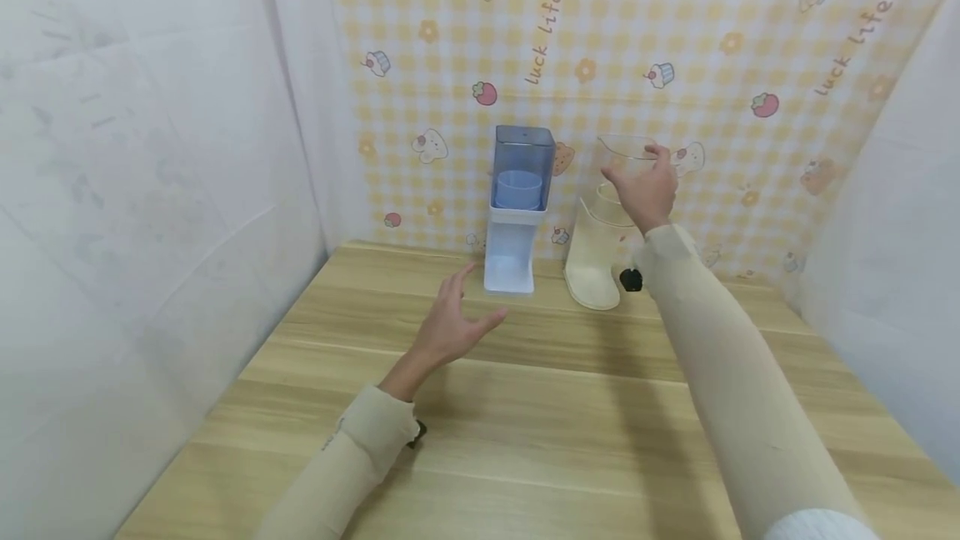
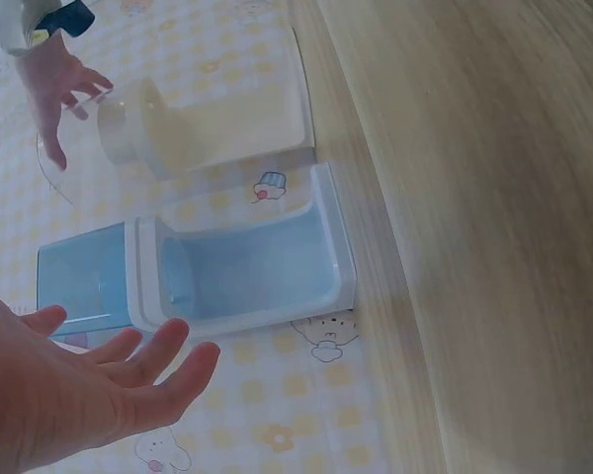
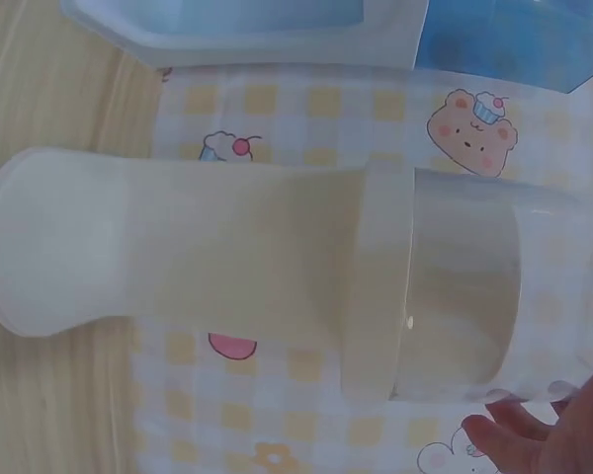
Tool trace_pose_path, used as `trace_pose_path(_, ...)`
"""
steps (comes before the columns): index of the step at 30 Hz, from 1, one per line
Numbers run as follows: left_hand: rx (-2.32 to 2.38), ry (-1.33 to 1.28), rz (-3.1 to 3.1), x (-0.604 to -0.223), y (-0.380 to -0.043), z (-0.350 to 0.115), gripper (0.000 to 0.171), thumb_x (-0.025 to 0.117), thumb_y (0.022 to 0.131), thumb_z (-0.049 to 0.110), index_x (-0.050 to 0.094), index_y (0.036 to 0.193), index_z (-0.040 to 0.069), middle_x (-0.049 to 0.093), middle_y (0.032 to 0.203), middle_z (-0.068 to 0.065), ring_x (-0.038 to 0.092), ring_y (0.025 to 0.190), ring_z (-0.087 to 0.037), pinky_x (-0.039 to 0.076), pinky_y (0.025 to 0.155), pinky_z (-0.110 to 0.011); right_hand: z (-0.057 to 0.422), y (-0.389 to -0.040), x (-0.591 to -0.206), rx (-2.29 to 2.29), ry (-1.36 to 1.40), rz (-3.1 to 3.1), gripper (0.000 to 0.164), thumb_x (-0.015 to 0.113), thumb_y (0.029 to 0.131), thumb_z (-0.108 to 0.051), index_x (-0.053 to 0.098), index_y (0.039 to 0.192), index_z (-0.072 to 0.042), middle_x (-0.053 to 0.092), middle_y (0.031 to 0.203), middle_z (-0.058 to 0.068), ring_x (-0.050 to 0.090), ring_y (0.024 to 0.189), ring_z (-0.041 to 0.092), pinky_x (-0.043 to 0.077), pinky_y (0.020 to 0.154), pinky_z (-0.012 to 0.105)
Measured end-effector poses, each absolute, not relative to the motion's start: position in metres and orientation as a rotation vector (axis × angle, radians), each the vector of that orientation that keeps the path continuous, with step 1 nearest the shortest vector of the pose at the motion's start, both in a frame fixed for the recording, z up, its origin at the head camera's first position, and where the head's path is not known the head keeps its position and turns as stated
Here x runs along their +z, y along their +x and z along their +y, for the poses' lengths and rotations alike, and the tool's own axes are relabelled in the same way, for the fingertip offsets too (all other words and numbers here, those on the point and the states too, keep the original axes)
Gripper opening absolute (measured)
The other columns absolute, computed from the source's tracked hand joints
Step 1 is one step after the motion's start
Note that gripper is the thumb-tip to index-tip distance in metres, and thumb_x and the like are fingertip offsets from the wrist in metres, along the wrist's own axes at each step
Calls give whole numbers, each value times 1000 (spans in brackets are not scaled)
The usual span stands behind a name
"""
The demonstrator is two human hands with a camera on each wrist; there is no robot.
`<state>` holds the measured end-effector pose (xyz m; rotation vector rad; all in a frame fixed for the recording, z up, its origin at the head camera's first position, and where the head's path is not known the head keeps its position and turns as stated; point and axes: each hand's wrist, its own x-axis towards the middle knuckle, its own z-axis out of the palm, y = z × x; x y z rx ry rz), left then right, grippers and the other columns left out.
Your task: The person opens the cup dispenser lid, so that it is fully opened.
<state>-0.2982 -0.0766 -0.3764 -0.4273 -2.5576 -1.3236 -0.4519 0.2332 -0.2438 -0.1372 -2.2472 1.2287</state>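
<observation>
My right hand (image 1: 647,192) is at the top of a cream stand (image 1: 591,257), with thumb and fingers spread around the see-through cover (image 3: 465,286) that sits over its raised cream ring. In the right wrist view the fingertips (image 3: 494,434) are at the cover's side. Left of it stands a white stand (image 1: 510,248) with a tinted blue, squarish cover (image 1: 524,158) over a round inner cup. My left hand (image 1: 450,325) hovers over the table in front of the white stand, fingers apart and holding nothing.
Both stands are at the back of a wood-grain table (image 1: 525,423), against a yellow checked cloth (image 1: 450,107) with cartoon prints. White cloth (image 1: 150,190) hangs at the left, and more white cloth (image 1: 885,273) at the right.
</observation>
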Motion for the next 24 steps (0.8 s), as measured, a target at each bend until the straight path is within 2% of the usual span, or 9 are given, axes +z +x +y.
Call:
trace_pose_path(8, -1378, -473, -2572, -371, -298, -79, 98, 65, 83, 66, 22, 158, 20, 33, 154, -16, 44, 130, -41, 48, 93, -61, 245, -431, -247, 1290, -83, -2241, 90, 79, 73, -61, 40, 146, -25, 38, 153, 11, 32, 140, 30, 31, 110, 50)
trace_pose_path(11, -1411, -482, -2582, -369, -301, -78, 98, 66, 83, 66, 22, 158, 20, 31, 156, -15, 43, 132, -41, 46, 95, -63, 249, -425, -253, 1296, -14, -2202, 87, 81, 74, -56, 42, 144, -22, 42, 148, 14, 40, 133, 32, 38, 104, 51)
trace_pose_path(16, -1437, -518, -2589, -370, -308, -76, 95, 67, 85, 62, 23, 157, 17, 29, 158, -14, 43, 133, -40, 45, 95, -63, 250, -413, -264, 1293, 139, -2115, 82, 86, 75, -42, 45, 141, -14, 48, 141, 13, 53, 116, 30, 49, 94, 46)
trace_pose_path(19, -1449, -553, -2592, -370, -312, -74, 92, 68, 87, 57, 24, 157, 17, 28, 158, -14, 43, 133, -40, 46, 95, -62, 250, -401, -267, 1327, 208, -2101, 78, 87, 76, -34, 47, 140, -13, 49, 140, 11, 52, 119, 28, 51, 94, 41)
trace_pose_path(24, -1490, -610, -2568, -365, -318, -68, 90, 70, 87, 53, 25, 156, 19, 27, 159, -14, 43, 133, -41, 46, 95, -62, 250, -377, -264, 1411, 298, -2131, 78, 84, 80, -25, 42, 145, -16, 47, 144, 13, 59, 112, 34, 54, 82, 28)
